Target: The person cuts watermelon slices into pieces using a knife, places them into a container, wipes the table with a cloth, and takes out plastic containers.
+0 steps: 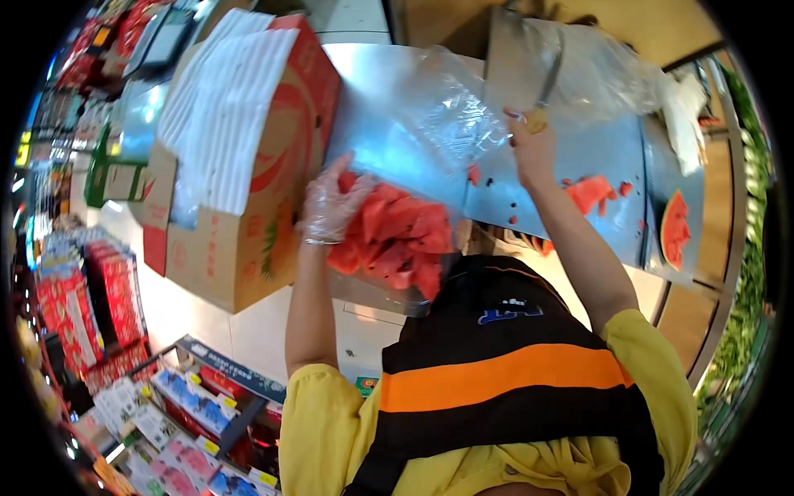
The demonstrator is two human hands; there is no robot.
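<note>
Lying just to the right of the left hand (331,202), the heap of cut watermelon (401,236) fills a clear tray (376,299) at the near edge of the desk (364,74). The left hand, in a thin plastic glove, is much the nearer of the two: its fingers are partly spread and reach the heap's far left corner, where they seem to touch the red flesh. Whether they grip a piece or the tray's wall, I cannot tell. The heap spreads from those fingers rightward and back toward the person's body.

Well apart from it, farther out and to the right, the bare right hand (533,149) has its fingers curled closed around the handle of a knife (549,87). The knife's long axis runs away from the person, with the blade beyond the hand, pointing away from the heap. A clear plastic bag (455,103) lies between the knife and the left side of the desk. Nearer to the right arm are some loose watermelon chunks (589,194), and past them, at the right, a slice with rind (676,231). A cardboard box (277,165) stands just left of the gloved hand.
</note>
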